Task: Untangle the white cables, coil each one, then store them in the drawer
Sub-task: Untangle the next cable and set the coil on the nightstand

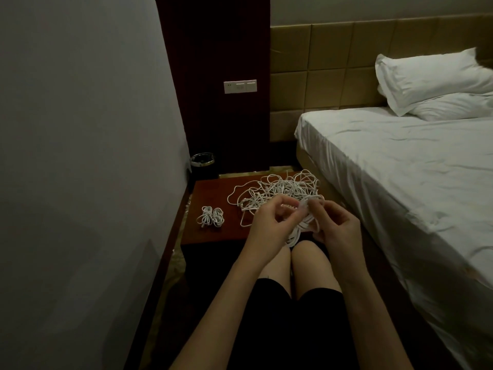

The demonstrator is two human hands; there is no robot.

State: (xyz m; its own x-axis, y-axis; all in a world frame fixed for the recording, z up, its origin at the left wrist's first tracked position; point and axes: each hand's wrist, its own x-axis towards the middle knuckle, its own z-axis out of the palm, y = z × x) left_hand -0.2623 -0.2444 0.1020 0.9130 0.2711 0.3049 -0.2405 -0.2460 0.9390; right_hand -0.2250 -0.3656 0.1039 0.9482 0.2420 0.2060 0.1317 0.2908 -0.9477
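A tangled heap of white cables [282,186] lies on the right half of the dark red nightstand top [213,190]. Two coiled white cables [210,217] sit side by side on its left front part. My left hand [269,222] and my right hand [337,225] are raised over the nightstand's front edge, close together. Both pinch a white cable [304,222] between curled fingers, and its loops hang down between my hands toward my knees. The drawer front is in shadow below the top and I cannot make it out.
A bed [400,169] with a white sheet and pillows [432,81] fills the right side. A grey wall is close on the left. A small dark bin [202,162] stands behind the nightstand under a switch panel [240,86]. My knees are against the nightstand front.
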